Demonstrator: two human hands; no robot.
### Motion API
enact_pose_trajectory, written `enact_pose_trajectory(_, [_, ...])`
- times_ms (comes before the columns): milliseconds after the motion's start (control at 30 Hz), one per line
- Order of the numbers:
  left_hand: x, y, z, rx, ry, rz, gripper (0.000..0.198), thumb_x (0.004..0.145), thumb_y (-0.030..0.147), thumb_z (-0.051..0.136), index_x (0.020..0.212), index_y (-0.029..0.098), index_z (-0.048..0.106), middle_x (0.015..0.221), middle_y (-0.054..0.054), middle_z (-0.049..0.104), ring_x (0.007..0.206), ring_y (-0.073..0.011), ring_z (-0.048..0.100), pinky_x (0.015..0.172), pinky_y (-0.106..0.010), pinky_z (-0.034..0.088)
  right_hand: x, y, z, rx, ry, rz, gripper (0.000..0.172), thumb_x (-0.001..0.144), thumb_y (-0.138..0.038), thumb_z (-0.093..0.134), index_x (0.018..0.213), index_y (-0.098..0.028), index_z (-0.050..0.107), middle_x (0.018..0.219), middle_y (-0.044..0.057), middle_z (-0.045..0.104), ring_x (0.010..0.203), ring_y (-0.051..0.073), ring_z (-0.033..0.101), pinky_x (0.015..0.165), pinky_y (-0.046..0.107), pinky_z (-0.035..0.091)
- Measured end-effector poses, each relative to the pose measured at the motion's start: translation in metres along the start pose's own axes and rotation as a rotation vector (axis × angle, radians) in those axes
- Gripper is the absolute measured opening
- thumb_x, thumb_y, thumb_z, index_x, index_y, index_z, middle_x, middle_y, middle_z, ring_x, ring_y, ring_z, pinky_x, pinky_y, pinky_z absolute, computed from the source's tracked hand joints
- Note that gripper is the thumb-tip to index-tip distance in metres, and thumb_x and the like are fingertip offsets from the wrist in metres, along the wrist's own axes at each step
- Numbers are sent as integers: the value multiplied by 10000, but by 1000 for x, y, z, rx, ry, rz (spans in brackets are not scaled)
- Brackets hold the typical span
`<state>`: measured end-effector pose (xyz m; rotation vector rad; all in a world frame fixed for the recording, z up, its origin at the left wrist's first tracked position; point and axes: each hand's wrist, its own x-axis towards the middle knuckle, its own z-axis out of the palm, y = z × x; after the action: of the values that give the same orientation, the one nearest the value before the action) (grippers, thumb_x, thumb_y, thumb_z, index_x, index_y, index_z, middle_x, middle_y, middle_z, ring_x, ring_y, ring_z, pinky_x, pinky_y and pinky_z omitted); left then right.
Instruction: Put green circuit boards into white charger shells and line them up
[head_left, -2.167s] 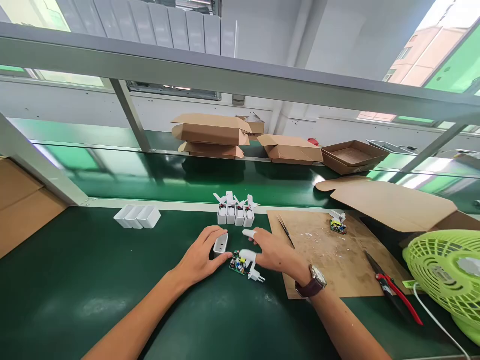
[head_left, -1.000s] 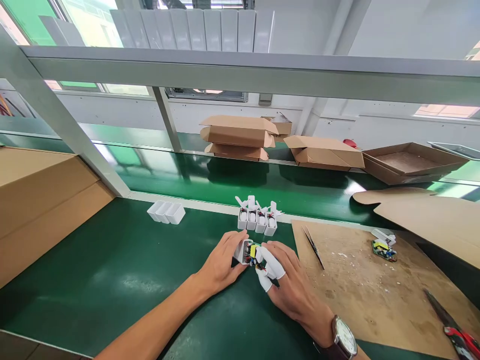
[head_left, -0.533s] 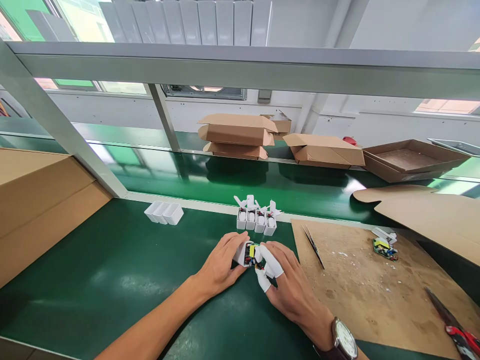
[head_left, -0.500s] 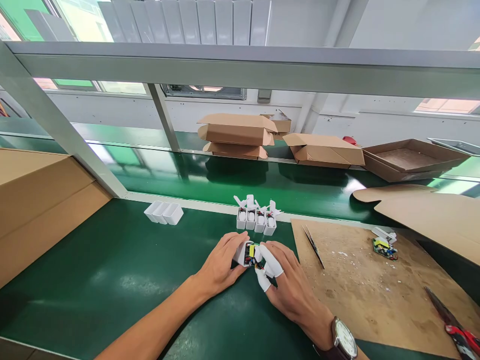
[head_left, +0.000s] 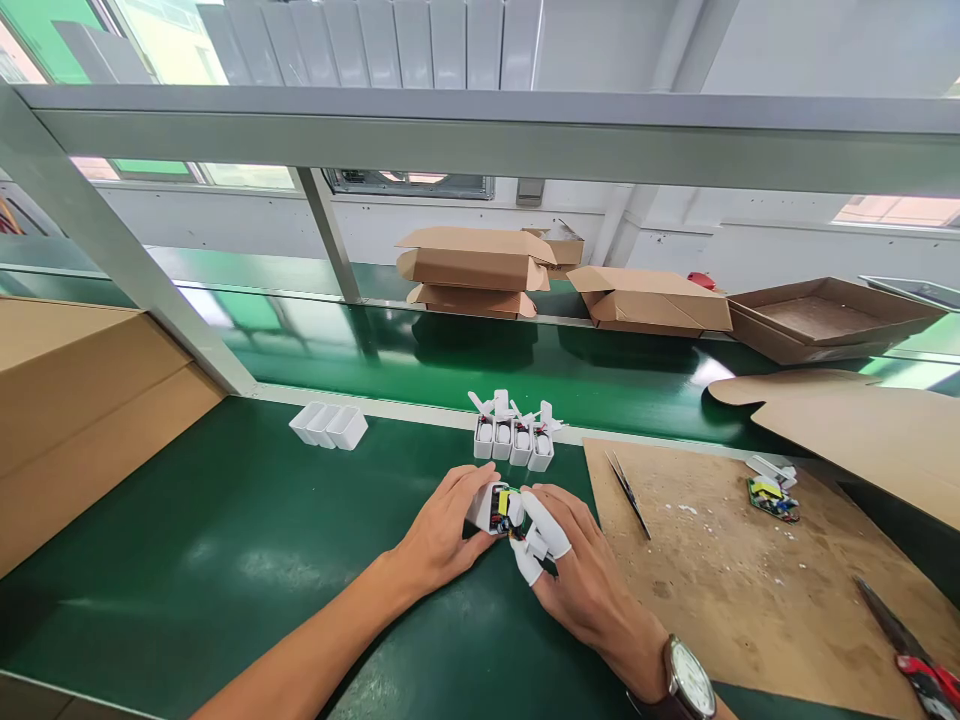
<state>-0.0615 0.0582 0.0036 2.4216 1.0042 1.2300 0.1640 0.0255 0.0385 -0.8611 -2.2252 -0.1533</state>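
My left hand is closed around a small white plastic housing, tilted so that its mouth faces right. A circuit board with a yellow component sits partly within that mouth. My right hand, with white finger cots on thumb and fingers, pinches at the board's right end, where a white plastic piece shows between the fingers. Just beyond both hands stands a row of several white housings with parts and wires sticking out of their tops.
Empty white housings stand at the left. On the brown board at right lie tweezers, another circuit board and red-handled scissors. Cardboard boxes line the back beyond the green belt; a large carton stands left.
My hands stay in nearly the same place. The right fingers have shifted very slightly at the circuit board's end; the rest looks unchanged.
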Motion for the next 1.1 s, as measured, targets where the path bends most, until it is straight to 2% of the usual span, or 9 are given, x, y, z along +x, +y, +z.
enact_pose_trajectory(200, [-1, 0, -1, 2, -28, -8, 779, 934, 193, 677, 1590, 256, 261, 1379, -140, 617, 1298, -297, 557, 1072, -517, 548, 1, -3, 0, -2, 30, 20, 784, 884, 16, 530, 1611, -113, 266, 1315, 184, 627, 1281, 328, 567, 1026, 518, 593])
enact_pose_trajectory(400, [-1, 1, 0, 12, -15, -14, 751, 937, 216, 684, 1574, 254, 287, 1363, -141, 625, 1282, -295, 571, 1062, -511, 556, -1, -1, 2, -6, 12, 41, 781, 883, 5, 518, 1608, -137, 266, 1332, 174, 624, 1281, 330, 569, 1014, 535, 597])
enact_pose_trajectory(700, [0, 3, -1, 38, 9, 1, 758, 941, 203, 669, 1585, 252, 272, 1367, -139, 630, 1289, -295, 568, 1058, -512, 557, -1, -1, 1, -14, 10, 34, 752, 890, -3, 529, 1595, -104, 286, 1311, 199, 629, 1274, 339, 566, 1004, 541, 601])
enact_pose_trajectory(1100, [0, 3, 1, -12, 12, -22, 745, 929, 190, 690, 1562, 252, 302, 1367, -137, 622, 1299, -290, 571, 1088, -515, 533, 1, -1, 0, -6, 7, 43, 767, 917, -16, 530, 1618, -119, 238, 1314, 196, 626, 1282, 338, 568, 1004, 539, 600])
